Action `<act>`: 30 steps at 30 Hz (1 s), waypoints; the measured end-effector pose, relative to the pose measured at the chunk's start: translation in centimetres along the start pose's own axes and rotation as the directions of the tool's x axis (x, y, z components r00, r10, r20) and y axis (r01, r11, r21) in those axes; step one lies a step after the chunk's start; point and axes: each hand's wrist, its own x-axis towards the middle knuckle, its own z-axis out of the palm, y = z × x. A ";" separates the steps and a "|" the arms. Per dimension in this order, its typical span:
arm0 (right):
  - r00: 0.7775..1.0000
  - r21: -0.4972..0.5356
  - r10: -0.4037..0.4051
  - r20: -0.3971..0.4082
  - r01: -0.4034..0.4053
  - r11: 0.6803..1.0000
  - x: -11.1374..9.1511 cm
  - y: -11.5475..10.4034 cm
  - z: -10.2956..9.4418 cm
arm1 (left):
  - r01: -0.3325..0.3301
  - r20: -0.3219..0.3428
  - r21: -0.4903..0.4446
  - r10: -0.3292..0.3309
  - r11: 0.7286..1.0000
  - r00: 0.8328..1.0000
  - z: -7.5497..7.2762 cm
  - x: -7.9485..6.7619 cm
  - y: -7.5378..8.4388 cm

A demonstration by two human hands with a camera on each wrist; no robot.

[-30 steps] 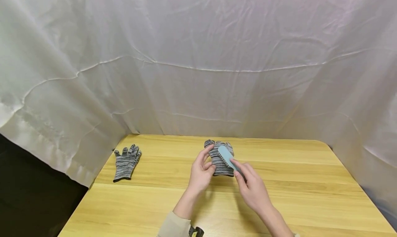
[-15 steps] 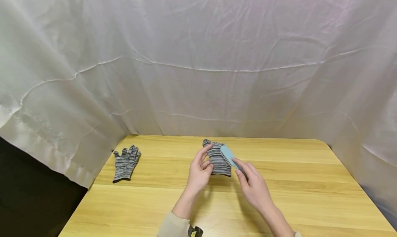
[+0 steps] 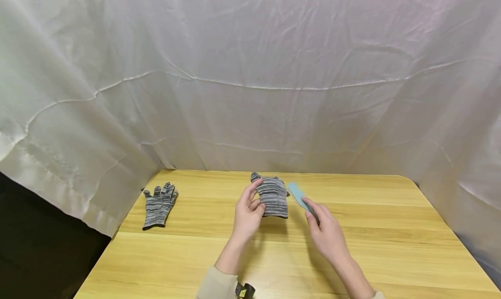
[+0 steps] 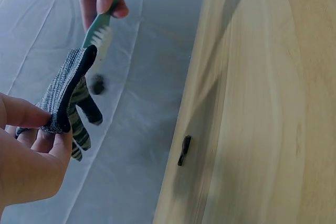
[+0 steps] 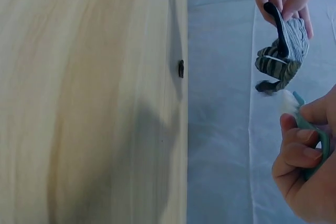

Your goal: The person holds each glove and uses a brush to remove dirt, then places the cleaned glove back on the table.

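My left hand [image 3: 247, 213] pinches a grey-and-black striped knit glove [image 3: 275, 198] by its left side, holding it above the table. Its fingers hang down on the far side in the left wrist view, below the dark cuff [image 4: 79, 85]. In my right hand [image 3: 328, 234] is a light blue-green brush [image 3: 298, 195], gripped by its handle with the index finger along the back. Pale bristles [image 5: 288, 103] show in the right wrist view, a small gap from the glove. Some of the glove's fingers are hidden in the head view.
A second matching striped glove [image 3: 159, 206] lies flat at the left of the wooden table [image 3: 391, 229], fingers pointing away. Grey-white curtains [image 3: 250, 116] enclose the back and sides. A black band [image 3: 245, 291] sits by my left sleeve.
Earlier the brush lay against the glove's face; it has moved right, off the glove's right edge. The held glove has shifted slightly left and up with my left hand.
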 end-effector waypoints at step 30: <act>0.941 0.131 -0.327 -0.084 0.336 0.933 -0.7 -1.9 1.7 | 0.051 0.038 0.011 -0.051 0.999 0.998 0.5 -0.4 -0.3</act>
